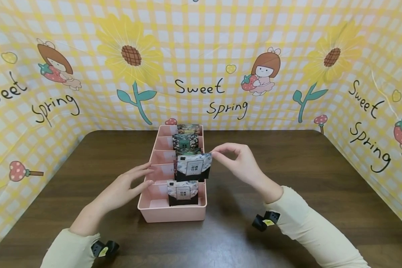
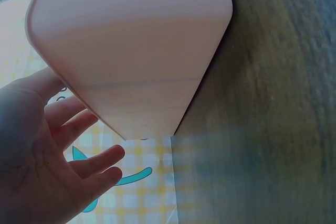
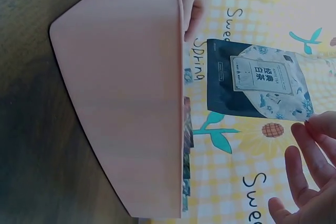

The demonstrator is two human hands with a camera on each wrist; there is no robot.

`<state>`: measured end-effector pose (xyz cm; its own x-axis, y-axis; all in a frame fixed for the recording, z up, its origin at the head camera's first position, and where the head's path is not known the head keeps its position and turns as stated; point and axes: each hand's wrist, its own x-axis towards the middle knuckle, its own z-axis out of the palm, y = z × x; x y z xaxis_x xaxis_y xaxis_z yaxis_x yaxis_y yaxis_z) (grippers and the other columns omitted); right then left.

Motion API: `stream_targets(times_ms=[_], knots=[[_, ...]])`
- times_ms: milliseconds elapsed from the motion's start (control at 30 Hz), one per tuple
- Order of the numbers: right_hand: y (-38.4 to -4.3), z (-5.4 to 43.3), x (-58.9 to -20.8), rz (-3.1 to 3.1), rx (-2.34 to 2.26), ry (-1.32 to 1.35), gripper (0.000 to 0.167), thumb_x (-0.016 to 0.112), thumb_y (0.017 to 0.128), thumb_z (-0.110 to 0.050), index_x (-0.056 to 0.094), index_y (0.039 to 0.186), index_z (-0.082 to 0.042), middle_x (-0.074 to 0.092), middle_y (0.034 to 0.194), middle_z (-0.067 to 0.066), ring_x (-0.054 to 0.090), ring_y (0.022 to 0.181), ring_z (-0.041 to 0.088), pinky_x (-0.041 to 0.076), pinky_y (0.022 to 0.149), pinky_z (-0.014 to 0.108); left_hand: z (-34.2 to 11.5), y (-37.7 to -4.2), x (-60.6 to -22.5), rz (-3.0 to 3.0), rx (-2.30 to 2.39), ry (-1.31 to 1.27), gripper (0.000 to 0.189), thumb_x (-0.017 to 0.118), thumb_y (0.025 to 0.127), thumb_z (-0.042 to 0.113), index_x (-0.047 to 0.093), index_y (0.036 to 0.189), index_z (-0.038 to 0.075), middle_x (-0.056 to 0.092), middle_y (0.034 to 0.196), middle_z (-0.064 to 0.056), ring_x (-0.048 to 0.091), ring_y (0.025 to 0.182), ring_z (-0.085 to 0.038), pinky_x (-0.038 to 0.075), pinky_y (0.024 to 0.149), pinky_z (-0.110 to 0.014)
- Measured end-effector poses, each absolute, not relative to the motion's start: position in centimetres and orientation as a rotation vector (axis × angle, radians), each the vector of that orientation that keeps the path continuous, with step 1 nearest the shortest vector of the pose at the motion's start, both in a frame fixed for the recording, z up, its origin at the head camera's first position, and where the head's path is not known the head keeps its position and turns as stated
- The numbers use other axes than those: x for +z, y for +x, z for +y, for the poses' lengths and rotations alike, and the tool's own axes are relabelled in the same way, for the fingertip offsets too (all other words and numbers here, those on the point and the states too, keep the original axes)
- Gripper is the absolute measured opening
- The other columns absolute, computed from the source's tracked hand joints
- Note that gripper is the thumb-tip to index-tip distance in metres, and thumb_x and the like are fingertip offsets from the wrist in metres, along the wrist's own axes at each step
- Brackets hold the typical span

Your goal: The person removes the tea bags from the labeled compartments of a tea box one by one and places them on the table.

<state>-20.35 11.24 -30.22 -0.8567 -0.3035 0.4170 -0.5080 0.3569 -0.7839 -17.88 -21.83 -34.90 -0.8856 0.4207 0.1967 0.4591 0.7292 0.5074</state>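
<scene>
My right hand (image 1: 238, 163) pinches a white and black tea sachet (image 1: 193, 167) by its top corner. In the right wrist view this sachet (image 3: 260, 80) hangs above the rim of a pink divided box (image 3: 126, 103), its printed label facing the camera. My left hand (image 1: 125, 186) touches the left rim of the pink box (image 1: 171, 214) with its fingers loosely spread; in the left wrist view its fingertips lie along the rim. A second white and black sachet (image 1: 183, 192) stands in the front compartment. Dark patterned sachets (image 1: 185, 142) fill the right side of the rear compartments.
The box stands lengthwise on a dark wooden table (image 1: 254, 242). A yellow checked cloth (image 1: 201, 48) with sunflowers and lettering rises behind the table and along both sides. Small black devices (image 1: 266, 220) sit on both wrists.
</scene>
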Motion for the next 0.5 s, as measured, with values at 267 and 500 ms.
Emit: stream_targets(times_ms=[267, 500], knots=[[-20.4, 12.2, -29.6, -2.396, 1.466, 0.674, 0.012, 0.066, 0.087, -0.016, 0.071, 0.093, -0.008, 0.072, 0.094, 0.006, 0.061, 0.088, 0.006, 0.049, 0.085, 0.027, -21.8, -17.8, -34.8, -2.854, -0.875, -0.733, 0.04, 0.055, 0.094, 0.028, 0.056, 0.128, 0.007, 0.042, 0.144, -0.019, 0.04, 0.131, -0.04, 0.035, 0.104, -0.057], [-20.8, 13.1, -29.1, -2.34, 1.462, 0.649, 0.011, 0.066, 0.086, -0.013, 0.07, 0.092, -0.004, 0.072, 0.091, 0.011, 0.06, 0.082, 0.002, 0.048, 0.08, 0.02, -21.8, -17.8, -34.8, -2.849, -0.876, -0.734, 0.04, 0.055, 0.094, 0.028, 0.056, 0.128, 0.007, 0.043, 0.143, -0.018, 0.041, 0.131, -0.039, 0.035, 0.104, -0.056]])
